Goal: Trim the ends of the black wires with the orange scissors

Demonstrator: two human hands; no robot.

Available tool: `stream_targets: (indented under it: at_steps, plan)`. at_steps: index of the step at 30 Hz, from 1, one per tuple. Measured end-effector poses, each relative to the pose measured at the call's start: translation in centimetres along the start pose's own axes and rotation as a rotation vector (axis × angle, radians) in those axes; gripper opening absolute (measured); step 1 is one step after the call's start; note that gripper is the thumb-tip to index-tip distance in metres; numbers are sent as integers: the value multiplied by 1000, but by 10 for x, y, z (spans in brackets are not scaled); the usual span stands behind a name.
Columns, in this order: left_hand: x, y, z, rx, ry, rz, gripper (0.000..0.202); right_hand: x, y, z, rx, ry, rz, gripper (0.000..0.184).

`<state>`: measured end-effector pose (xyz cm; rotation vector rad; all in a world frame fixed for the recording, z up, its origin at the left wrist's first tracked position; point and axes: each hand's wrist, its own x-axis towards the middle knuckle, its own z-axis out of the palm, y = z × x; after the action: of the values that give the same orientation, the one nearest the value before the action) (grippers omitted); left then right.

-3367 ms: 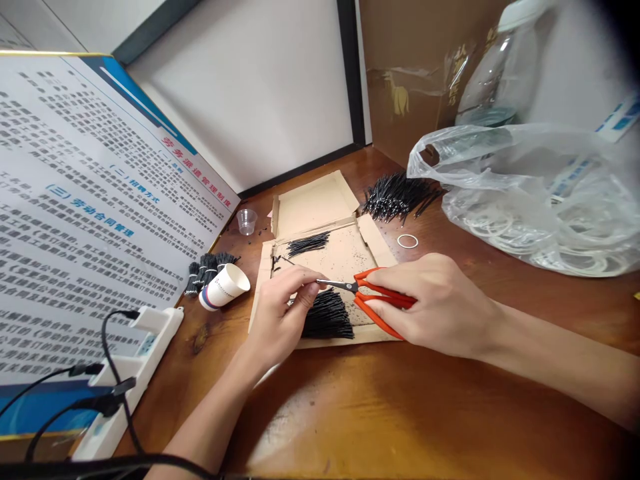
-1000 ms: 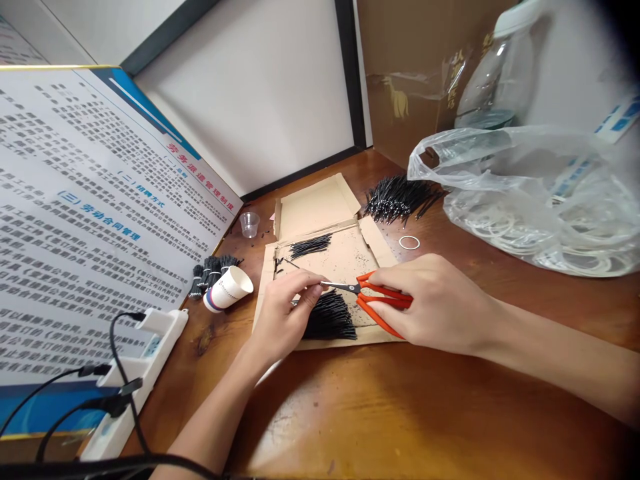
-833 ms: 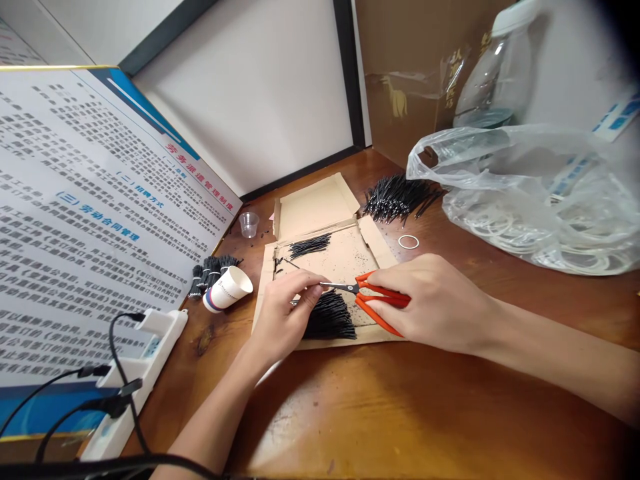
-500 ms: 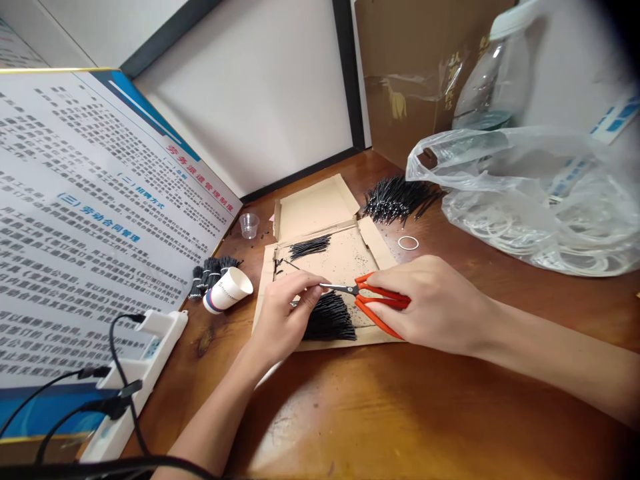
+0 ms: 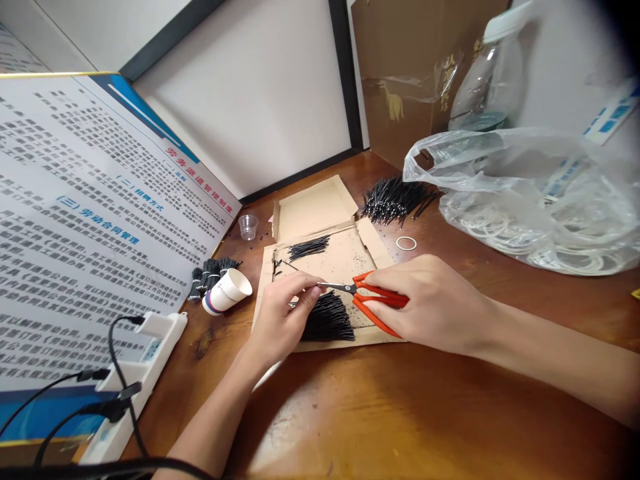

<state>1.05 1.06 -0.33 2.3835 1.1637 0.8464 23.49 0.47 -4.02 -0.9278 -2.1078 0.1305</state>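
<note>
At the middle of the brown wooden table [image 5: 360,400], we see the right hand [image 5: 425,297] clasped around red-handled metal scissors [image 5: 354,289], which point across to the left hand [image 5: 285,307], their long axis roughly parallel to the table's near edge. The left thumb and forefinger are pinched, it seems to us, on a thin black strand [image 5: 290,265] (fingers hide its middle), its visible end slanting toward the far left; the scissor tips reach that pinch from its right. Beneath, along the near edge of open tan cardboard [image 5: 345,257], we find a thick row of black strands [image 5: 330,317]; farther back, a smaller black bunch [image 5: 309,247]. Toward the table's far edge lie a thin white ring [image 5: 406,249] and, beyond it, a loose black heap [image 5: 397,200].
</note>
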Motion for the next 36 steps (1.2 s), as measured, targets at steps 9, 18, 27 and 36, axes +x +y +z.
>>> stream_targets:
  at_steps: [9,18,27,36]
  plan:
    - [19,-37,-2,158,59,-113,12,2,5,-1,-86,119,26,22]
    - [78,-78,11,427,-38,-93,13,5,11,-2,-139,117,28,22]
    - [53,-83,-1,502,-35,-53,11,3,13,-2,-159,93,46,26]
    - [22,-89,-7,517,-139,10,23,1,14,-2,-168,70,57,24]
